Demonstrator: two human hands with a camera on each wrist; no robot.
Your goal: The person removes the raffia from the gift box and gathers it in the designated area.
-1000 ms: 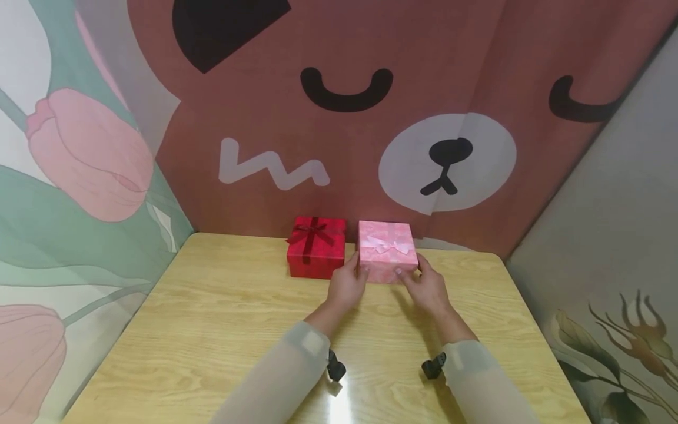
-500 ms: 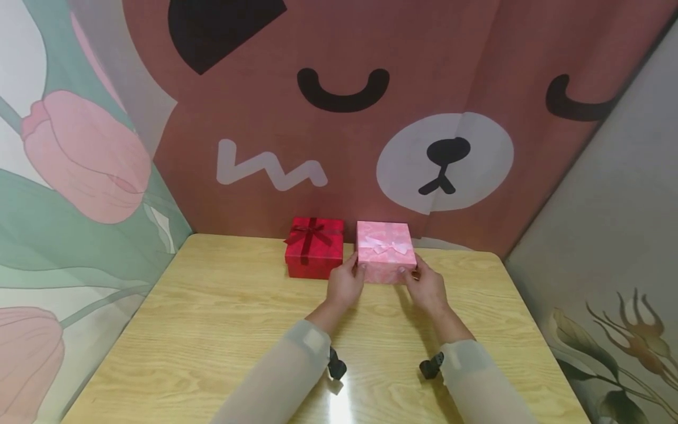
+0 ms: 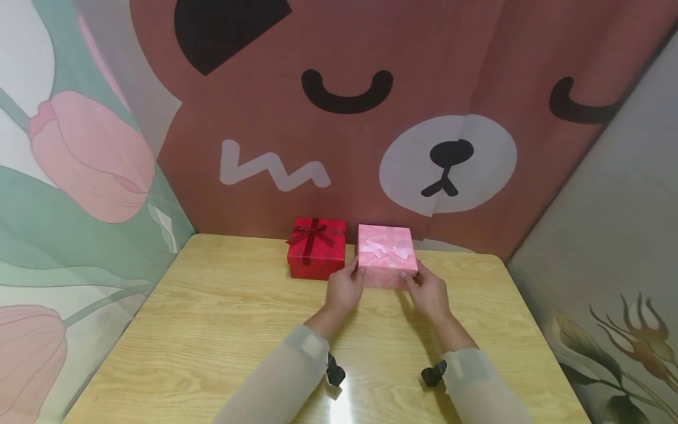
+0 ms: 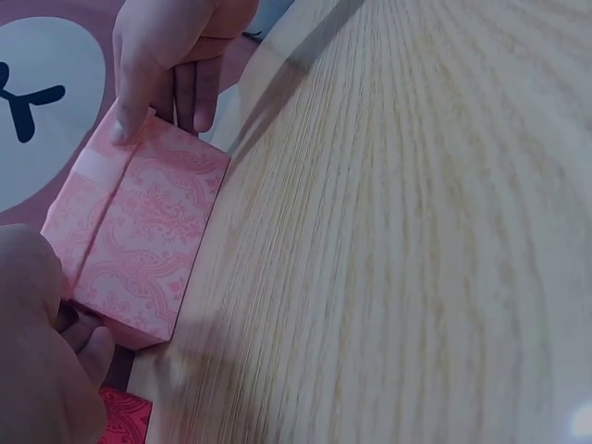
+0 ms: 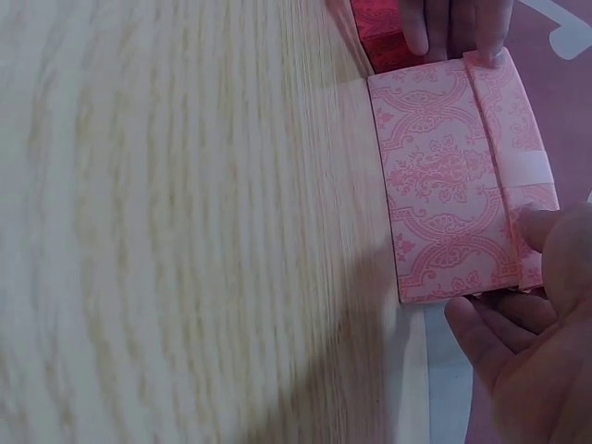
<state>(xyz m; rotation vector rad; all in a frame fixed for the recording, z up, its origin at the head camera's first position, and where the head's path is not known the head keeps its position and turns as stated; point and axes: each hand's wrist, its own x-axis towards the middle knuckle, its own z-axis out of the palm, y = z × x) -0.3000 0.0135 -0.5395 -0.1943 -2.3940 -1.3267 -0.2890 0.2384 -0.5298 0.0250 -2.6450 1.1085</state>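
A square pink gift box [image 3: 387, 247] with a pale bow on its lid stands at the back of the table. My left hand [image 3: 343, 292] holds its left side and my right hand [image 3: 428, 294] its right side. Both thumbs lie on the front near the lid's lower edge; the other fingers go round the sides, partly hidden. In the right wrist view, the lid [image 5: 518, 157] sits on the patterned box body [image 5: 444, 185]. Just left of the pink box is a red gift box [image 3: 316, 250] with a dark red ribbon bow, close to my left hand.
The wooden table [image 3: 222, 330] reaches back to a curtain [image 3: 254, 118] printed with a bear face. A flowered wall hanging [image 3: 95, 159] is on the left and a grey wall [image 3: 609, 206] on the right. A black wrist camera [image 3: 335, 372] is below the left sleeve.
The pink box has come slightly nearer to me, with both hands on it throughout. My right thumb has shifted a little rightward along its front. The red box stays where it was.
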